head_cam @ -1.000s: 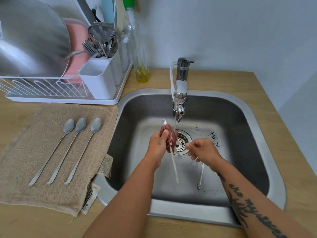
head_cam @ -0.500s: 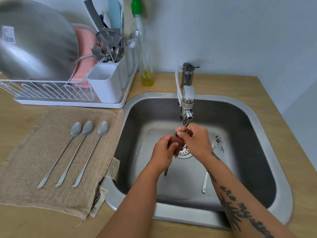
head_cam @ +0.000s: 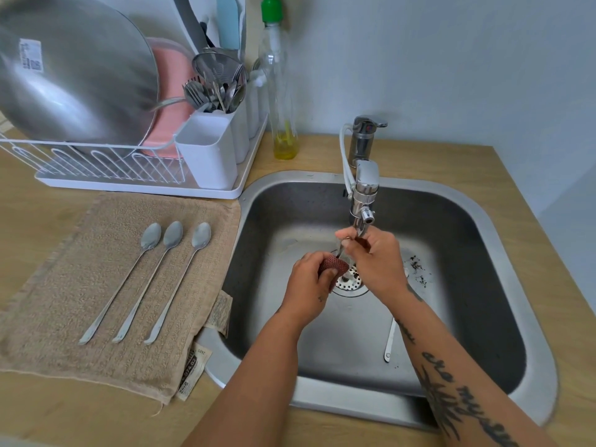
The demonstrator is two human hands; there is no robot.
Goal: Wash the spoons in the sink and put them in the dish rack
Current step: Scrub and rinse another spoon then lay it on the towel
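I'm watching L hand [head_cam: 306,285], fingers wrapping a red mesh scrubber [head_cam: 333,265], over the sink [head_cam: 477,285] drain. R hand [head_cam: 375,262] is pinching a spoon [head_cam: 339,253] under the tap [head_cam: 362,201]. 2nd spoon [head_cam: 390,337] is lying in the sink; 3 more spoons [head_cam: 173,235] lying on towel [head_cam: 80,301] beside dish rack [head_cam: 129,185].

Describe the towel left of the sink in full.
The towel is beige terry cloth, spread flat on the wooden counter, frayed at its near corner. Its right edge overlaps the sink rim, where two printed labels hang. Its far edge reaches the dish rack tray. Three long-handled metal spoons lie on it side by side, bowls toward the rack.
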